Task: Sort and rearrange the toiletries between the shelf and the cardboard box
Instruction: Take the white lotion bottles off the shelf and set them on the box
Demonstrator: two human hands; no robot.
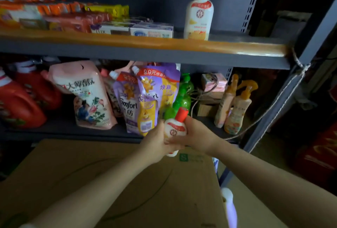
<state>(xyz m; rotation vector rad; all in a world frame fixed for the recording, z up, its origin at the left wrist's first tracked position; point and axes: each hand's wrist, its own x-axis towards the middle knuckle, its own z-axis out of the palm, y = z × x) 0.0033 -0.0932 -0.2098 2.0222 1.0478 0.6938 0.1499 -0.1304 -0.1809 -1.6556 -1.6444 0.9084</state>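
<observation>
Dim grey metal shelf [145,55] fills the background. Both hands wrap a white red-capped bottle [176,126]: left hand [157,143] curled round its lower body, right hand [197,134] gripping its side, above the cardboard box [113,173] far edge. A matching bottle [198,14] stands near the upper shelf's right front edge.

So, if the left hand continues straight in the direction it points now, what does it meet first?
Probably the purple Comfort pouch on the lower shelf. The left hand, gripping the red-capped bottle, points up toward it; depth is unclear.
</observation>
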